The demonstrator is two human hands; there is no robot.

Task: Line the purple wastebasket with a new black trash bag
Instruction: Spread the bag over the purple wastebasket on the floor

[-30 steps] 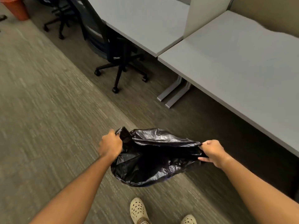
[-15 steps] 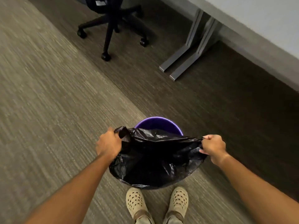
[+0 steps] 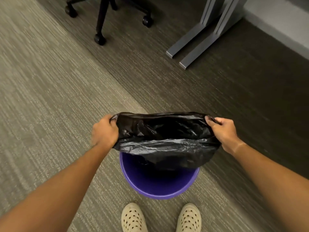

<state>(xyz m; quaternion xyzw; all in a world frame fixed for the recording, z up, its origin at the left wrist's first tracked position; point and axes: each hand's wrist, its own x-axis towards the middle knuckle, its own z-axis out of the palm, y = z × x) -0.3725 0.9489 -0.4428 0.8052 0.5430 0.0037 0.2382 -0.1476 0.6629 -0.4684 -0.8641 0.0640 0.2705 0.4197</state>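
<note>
A black trash bag (image 3: 165,144) is stretched open between my hands, its mouth facing up. My left hand (image 3: 104,131) grips the left side of the bag's rim, and my right hand (image 3: 223,131) grips the right side. The bag's bottom hangs into the far half of the purple wastebasket (image 3: 158,188), which stands upright on the carpet just in front of my feet. The near half of the basket's inside shows bare purple; its far rim is hidden behind the bag.
My two beige perforated shoes (image 3: 133,218) stand just behind the basket. A black office chair base with casters (image 3: 100,38) is at the far left. Grey desk feet (image 3: 197,47) rest on darker carpet at the far right.
The view has tilted down. The bag's mouth has been pulled wide open and lowered, its bottom now hanging into the basket, which now shows below the bag near my feet.
</note>
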